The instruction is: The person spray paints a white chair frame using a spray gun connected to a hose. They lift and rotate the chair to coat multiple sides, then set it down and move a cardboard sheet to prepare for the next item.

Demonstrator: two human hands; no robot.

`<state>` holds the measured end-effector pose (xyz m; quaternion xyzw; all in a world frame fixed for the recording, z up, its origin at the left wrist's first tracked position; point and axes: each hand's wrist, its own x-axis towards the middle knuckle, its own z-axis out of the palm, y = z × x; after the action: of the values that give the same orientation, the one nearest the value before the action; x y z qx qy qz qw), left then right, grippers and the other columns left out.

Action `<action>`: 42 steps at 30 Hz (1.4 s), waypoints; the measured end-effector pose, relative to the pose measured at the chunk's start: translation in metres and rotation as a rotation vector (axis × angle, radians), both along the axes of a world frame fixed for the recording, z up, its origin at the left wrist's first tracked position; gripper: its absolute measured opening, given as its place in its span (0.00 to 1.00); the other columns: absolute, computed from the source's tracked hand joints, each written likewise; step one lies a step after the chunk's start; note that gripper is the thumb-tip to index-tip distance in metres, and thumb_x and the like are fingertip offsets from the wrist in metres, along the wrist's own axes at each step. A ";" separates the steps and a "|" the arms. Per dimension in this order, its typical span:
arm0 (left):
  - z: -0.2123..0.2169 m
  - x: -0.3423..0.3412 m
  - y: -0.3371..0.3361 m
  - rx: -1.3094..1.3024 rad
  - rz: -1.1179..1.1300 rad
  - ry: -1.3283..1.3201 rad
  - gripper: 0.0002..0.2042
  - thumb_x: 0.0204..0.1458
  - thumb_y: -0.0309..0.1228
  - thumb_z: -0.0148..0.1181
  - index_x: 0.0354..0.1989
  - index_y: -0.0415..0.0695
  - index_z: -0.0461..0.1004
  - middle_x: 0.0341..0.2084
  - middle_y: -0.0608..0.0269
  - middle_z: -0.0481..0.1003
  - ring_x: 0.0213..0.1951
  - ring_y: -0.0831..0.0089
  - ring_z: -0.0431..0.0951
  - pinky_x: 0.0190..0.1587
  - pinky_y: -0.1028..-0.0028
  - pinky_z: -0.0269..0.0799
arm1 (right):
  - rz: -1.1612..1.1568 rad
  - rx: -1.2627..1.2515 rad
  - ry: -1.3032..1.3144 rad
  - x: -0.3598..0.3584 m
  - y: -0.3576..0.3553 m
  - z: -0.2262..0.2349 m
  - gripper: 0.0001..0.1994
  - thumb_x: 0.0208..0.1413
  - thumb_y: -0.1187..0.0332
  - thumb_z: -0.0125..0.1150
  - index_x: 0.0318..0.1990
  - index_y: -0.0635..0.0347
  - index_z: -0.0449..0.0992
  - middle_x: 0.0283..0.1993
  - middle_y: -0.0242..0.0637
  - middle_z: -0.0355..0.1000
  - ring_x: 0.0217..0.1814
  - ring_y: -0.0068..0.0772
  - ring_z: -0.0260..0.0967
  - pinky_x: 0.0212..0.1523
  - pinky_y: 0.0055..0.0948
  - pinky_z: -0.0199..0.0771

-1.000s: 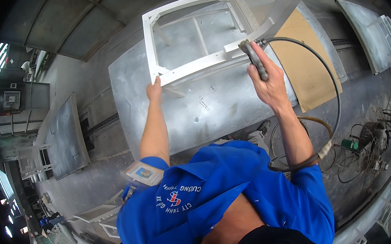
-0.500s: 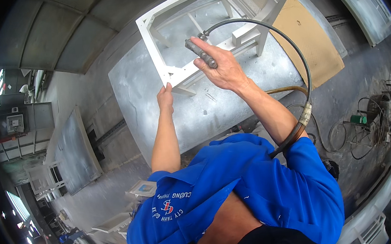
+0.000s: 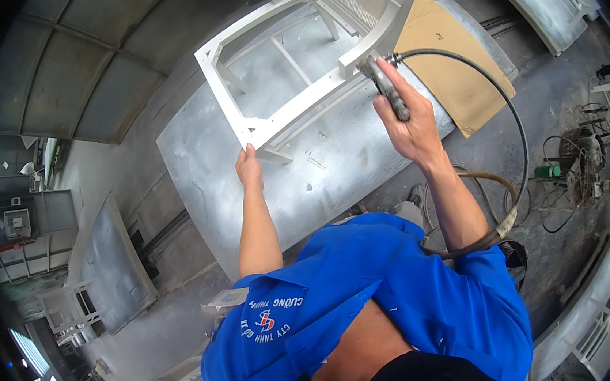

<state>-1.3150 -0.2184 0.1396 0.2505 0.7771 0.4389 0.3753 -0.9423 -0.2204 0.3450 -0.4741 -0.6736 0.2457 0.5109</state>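
Even daylight, sharp centre — bent, dark rim

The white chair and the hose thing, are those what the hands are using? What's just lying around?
In use: white chair frame, left hand steadying it; spray tool with black hose, in right hand.

Lying about: cardboard sheet, green can, leaning grey panel.
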 end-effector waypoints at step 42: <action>0.185 0.474 0.281 0.847 0.140 0.768 0.41 0.43 0.20 0.73 0.67 0.44 0.58 0.51 0.46 0.62 0.54 0.45 0.66 0.54 0.51 0.70 | -0.365 -0.626 -0.316 0.418 -0.153 -0.035 0.32 0.67 0.65 0.57 0.77 0.52 0.57 0.70 0.55 0.66 0.72 0.57 0.65 0.68 0.44 0.65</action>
<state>-0.8405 0.0625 0.3250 0.4685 0.6289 0.6129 -0.0968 -0.5238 -0.3730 0.3096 -0.7508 -0.5411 0.2687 0.2671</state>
